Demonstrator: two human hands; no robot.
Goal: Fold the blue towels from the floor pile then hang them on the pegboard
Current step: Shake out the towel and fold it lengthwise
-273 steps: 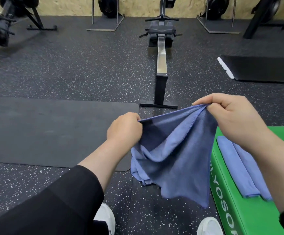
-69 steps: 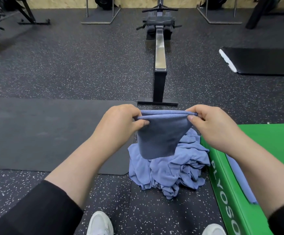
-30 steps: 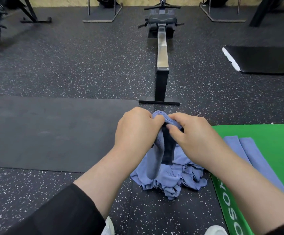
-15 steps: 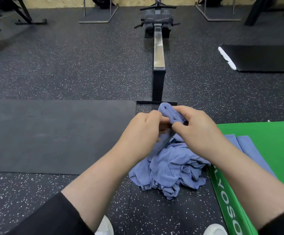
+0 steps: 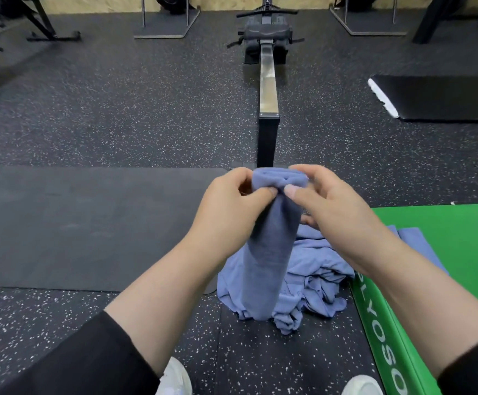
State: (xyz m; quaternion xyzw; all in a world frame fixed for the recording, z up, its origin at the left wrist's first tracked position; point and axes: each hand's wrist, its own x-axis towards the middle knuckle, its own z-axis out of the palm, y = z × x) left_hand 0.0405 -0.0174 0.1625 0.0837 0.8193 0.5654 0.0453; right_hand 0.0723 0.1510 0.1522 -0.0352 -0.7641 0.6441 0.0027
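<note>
Folded blue towel (image 5: 272, 246), narrow strip: pinched at top fold by left hand (image 5: 232, 206) and right hand (image 5: 334, 212), hung above floor pile (image 5: 312, 286). Risk judged: layers slipping apart under loose pinch, fold undone.

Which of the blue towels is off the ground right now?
The narrow folded towel, pinched at its top by the left hand and right hand. The others lie in the floor pile or flat on the green box.
</note>
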